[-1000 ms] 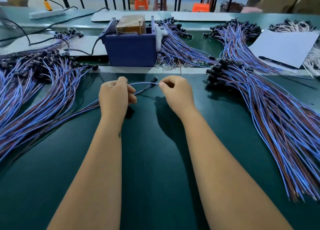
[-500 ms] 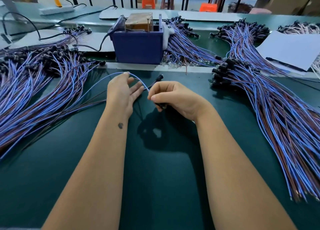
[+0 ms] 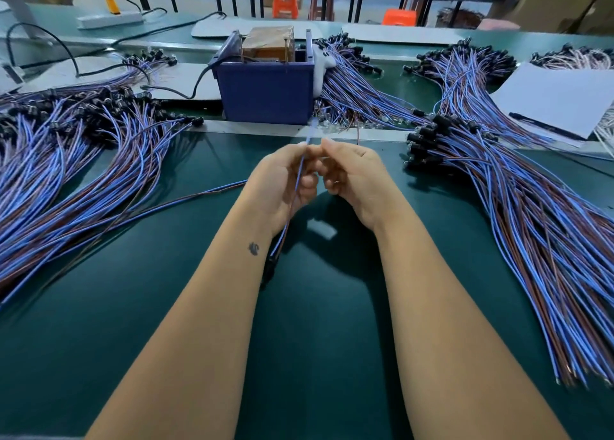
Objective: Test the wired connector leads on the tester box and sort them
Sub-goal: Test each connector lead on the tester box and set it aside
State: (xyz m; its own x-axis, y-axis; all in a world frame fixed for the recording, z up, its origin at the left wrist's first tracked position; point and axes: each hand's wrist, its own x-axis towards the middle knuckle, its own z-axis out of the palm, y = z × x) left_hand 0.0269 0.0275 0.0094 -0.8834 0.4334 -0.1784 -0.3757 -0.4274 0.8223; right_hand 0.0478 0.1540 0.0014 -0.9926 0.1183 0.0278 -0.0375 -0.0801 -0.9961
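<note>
Both hands meet just before the blue tester box (image 3: 265, 94). The left hand (image 3: 282, 184) and right hand (image 3: 352, 177) pinch one blue-and-brown lead (image 3: 299, 180); its blurred tip hides the right fingers' exact grip.

Bright, even overhead light fills the scene. The dark green matte table (image 3: 99, 340) shows soft dark shadows just near the two forearms and under the hands, with a small pale glint in the shadow between the wrists. The white paper sheet (image 3: 561, 97) at far right is close to blown out. Wide-angle distortion bends the table edges and the far corners. The blue wire tip between the fingertips is motion-blurred, and the top right background smears.
</note>
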